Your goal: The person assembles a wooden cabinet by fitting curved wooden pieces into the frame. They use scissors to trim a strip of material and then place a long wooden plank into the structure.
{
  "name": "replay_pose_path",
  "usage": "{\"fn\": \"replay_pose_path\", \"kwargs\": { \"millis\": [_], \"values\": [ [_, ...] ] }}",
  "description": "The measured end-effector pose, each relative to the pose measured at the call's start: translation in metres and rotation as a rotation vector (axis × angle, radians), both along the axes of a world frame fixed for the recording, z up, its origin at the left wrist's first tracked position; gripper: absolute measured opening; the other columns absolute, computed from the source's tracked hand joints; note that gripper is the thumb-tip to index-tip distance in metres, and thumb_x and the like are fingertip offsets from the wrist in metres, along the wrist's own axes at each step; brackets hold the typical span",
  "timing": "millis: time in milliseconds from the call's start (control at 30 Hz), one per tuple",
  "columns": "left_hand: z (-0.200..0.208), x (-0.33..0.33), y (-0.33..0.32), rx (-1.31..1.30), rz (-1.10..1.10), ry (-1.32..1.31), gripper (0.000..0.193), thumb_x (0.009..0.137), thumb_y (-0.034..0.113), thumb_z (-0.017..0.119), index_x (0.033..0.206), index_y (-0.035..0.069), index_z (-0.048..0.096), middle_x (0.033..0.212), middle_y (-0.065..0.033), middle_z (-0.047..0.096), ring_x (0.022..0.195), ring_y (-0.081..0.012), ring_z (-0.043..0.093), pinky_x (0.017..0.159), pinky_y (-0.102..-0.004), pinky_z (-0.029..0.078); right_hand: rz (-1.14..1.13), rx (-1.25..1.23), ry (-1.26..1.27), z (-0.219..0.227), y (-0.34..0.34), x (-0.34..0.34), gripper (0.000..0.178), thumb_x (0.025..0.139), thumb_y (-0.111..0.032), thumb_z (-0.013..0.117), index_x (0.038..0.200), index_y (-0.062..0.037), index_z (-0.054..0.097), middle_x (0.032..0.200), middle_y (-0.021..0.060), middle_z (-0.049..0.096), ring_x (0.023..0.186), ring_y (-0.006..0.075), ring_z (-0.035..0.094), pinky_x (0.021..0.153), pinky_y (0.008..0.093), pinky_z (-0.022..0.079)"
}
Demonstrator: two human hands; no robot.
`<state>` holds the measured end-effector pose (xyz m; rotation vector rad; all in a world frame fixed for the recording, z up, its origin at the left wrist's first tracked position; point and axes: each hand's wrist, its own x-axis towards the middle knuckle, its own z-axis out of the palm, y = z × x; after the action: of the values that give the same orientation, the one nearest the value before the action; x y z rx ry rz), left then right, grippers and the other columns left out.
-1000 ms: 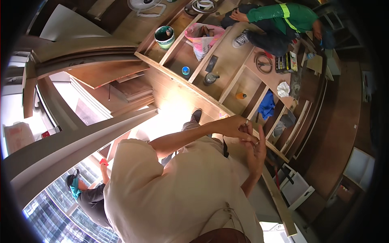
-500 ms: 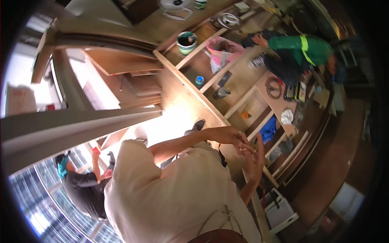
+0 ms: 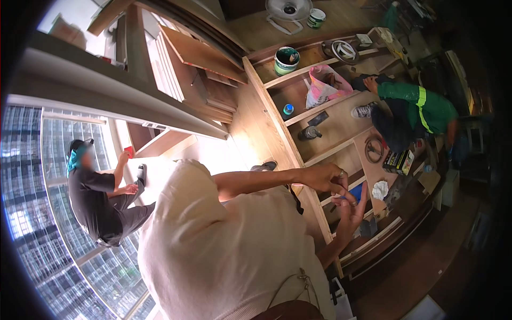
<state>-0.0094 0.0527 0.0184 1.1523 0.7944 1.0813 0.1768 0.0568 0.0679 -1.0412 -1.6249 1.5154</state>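
Observation:
My left hand reaches across from the left, its fingers bent into a pinch against the fingers of my right hand. A ring shows on a finger of the left hand. Whether something small sits in the pinch is too fine to make out. At least one finger of the right hand is stretched out, while others bend toward the left hand's fingertips. Both hands hang above the near part of a wooden frame with crossbars, apart from it. Behind them lies blue material in one bay.
A green-sleeved co-worker crouches at the frame's far right. A dark-clothed person is by the windows at left. The frame holds a paint bucket, pink-white bag and dark bottle. A long pale beam crosses at left; boards lean behind.
The view has swung, so the frame sits further right and the person at left shows more fully. My hands stay together, with the left fingers still bent against the right hand.

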Motion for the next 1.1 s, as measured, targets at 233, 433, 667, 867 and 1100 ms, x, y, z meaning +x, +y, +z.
{"fn": "replay_pose_path", "kwargs": {
  "millis": [233,433,667,867,1100],
  "values": [
    [-0.002,0.039,-0.021,-0.031,0.058,-0.121,0.016,0.095,0.010,0.059,0.099,-0.005,0.062,0.089,-0.0076,0.066,0.082,-0.0134,0.063,0.074,-0.0279,0.052,0.113,-0.016,0.066,-0.003,0.004,0.037,0.071,0.091,-0.011,0.052,0.151,0.0002,0.017,0.099,0.0157,0.068,0.078,0.0160,0.062,0.078,0.0282,0.049],
    [-0.001,0.081,-0.030,-0.010,0.089,0.094,0.019,0.096,0.012,0.058,0.103,-0.005,0.061,0.088,-0.0098,0.068,0.086,-0.0143,0.067,0.077,-0.0301,0.053,0.181,-0.048,0.057,-0.024,0.007,0.087,0.068,0.093,-0.010,0.052,0.151,0.0008,0.018,0.103,0.0145,0.068,0.081,0.0168,0.063,0.080,0.0292,0.050],
    [-0.002,0.114,-0.050,-0.097,0.201,0.279,0.022,0.093,0.018,0.064,0.101,-0.003,0.063,0.084,-0.0105,0.069,0.083,-0.0147,0.067,0.075,-0.0311,0.052,0.268,-0.143,0.097,-0.043,0.009,0.117,0.065,0.094,-0.008,0.052,0.150,0.0000,0.021,0.106,0.0160,0.067,0.085,0.0161,0.063,0.079,0.0290,0.051],
    [0.002,0.133,-0.044,-0.124,0.316,0.327,0.023,0.092,0.019,0.066,0.100,-0.003,0.064,0.086,-0.0099,0.069,0.084,-0.0145,0.065,0.074,-0.0292,0.051,0.292,-0.241,0.250,-0.036,0.018,0.127,0.065,0.094,-0.009,0.053,0.150,0.0010,0.021,0.107,0.0171,0.067,0.090,0.0180,0.064,0.080,0.0298,0.053],
    [0.002,0.153,-0.033,-0.038,0.306,0.329,0.025,0.094,0.020,0.064,0.104,-0.003,0.063,0.092,-0.0090,0.069,0.085,-0.0147,0.065,0.075,-0.0295,0.052,0.335,-0.144,0.235,-0.033,0.037,0.151,0.065,0.092,-0.008,0.052,0.149,0.0010,0.023,0.106,0.0149,0.069,0.081,0.0153,0.066,0.077,0.0276,0.054]
  ]
}}
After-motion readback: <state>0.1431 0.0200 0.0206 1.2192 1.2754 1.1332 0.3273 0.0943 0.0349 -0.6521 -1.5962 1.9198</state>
